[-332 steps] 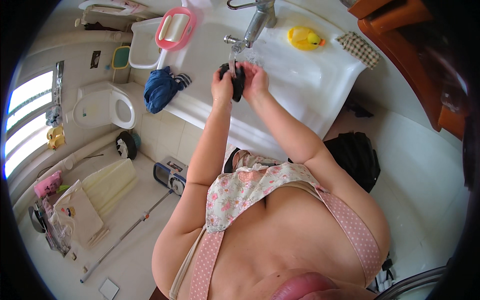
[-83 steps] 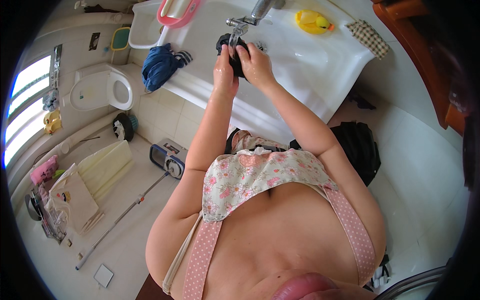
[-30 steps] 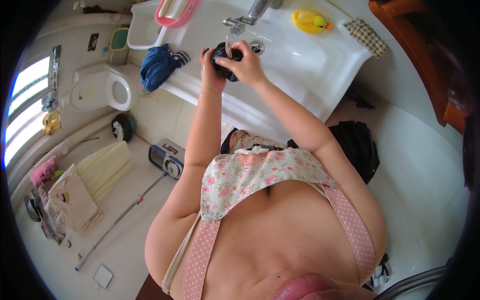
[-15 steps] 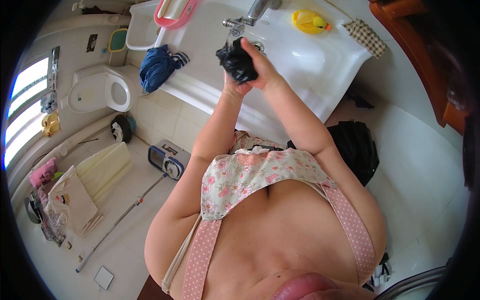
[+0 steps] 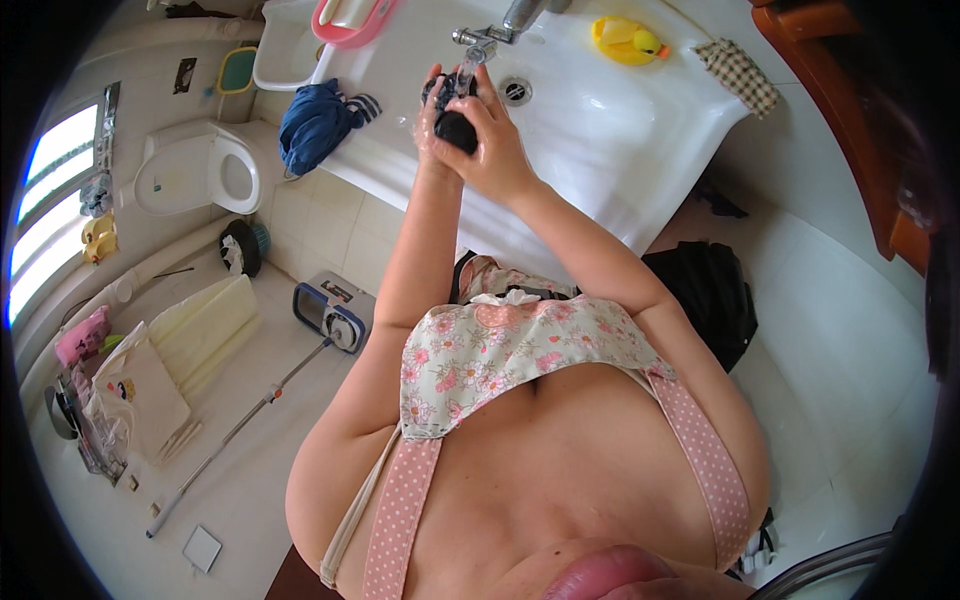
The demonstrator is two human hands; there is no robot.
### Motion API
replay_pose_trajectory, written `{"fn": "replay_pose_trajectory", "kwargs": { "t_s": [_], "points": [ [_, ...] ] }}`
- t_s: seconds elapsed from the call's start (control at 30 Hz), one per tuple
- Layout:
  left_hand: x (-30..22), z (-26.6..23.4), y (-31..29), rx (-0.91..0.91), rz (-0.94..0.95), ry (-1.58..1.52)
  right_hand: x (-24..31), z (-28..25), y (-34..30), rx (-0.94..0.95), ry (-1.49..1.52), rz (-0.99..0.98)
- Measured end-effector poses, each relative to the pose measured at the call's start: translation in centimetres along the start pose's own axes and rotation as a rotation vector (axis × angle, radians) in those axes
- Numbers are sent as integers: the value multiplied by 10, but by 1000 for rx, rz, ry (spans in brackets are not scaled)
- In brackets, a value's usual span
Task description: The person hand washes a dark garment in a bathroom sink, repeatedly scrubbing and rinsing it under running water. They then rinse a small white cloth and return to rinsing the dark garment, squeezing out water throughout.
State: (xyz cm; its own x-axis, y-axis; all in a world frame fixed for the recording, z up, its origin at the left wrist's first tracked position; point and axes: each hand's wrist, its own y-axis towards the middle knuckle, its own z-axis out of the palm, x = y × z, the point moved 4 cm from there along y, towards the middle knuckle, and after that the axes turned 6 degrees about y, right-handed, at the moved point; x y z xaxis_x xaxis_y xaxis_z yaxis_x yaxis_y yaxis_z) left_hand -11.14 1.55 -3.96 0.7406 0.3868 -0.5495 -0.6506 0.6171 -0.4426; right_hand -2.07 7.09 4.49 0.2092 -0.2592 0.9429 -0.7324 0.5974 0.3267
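Both hands are together over the white sink (image 5: 590,150), under the running tap (image 5: 487,38). A wet, bunched black cloth (image 5: 456,132) is squeezed between them; its exact kind cannot be made out. My left hand (image 5: 431,128) wraps it from the left, with suds or water on the fingers. From the other side my right hand (image 5: 496,145) closes round it, thumb lying across the cloth. Water falls onto the cloth and fingers. Part of the left palm is hidden behind the cloth and the right hand.
A blue garment (image 5: 312,128) hangs over the sink's left edge, near a pink basin (image 5: 350,25). On the right rim sit a yellow duck dish (image 5: 622,42) and a checked cloth (image 5: 735,75). A toilet (image 5: 200,178) and a mop (image 5: 240,425) are at left.
My hands have shifted left and turned, bringing the black cloth under the water stream. The cloth is more tightly bunched, and the drain hole shows fully now.
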Motion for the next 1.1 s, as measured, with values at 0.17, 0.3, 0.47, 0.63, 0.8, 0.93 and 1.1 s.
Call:
{"fn": "replay_pose_trajectory", "kwargs": {
  "t_s": [0.17,0.3,0.47,0.63,0.8,0.93,1.1],
  "points": [
    [-12,29,-10,-65,221,249,-35,6,10,-248,-52,229],
    [-21,34,-13,-216,203,302,-40,6,15,-359,-37,335],
    [-28,47,-10,-317,261,409,-55,2,21,-462,90,533],
    [-19,58,-8,-223,331,553,-136,12,16,-611,578,982],
    [-16,43,-11,-178,349,980,-109,5,15,-454,1050,1165],
    [-21,33,0,-364,253,550,-99,-3,6,-389,398,716],
    [-30,22,1,-453,125,241,-39,13,1,-357,-25,131]
  ]
}}
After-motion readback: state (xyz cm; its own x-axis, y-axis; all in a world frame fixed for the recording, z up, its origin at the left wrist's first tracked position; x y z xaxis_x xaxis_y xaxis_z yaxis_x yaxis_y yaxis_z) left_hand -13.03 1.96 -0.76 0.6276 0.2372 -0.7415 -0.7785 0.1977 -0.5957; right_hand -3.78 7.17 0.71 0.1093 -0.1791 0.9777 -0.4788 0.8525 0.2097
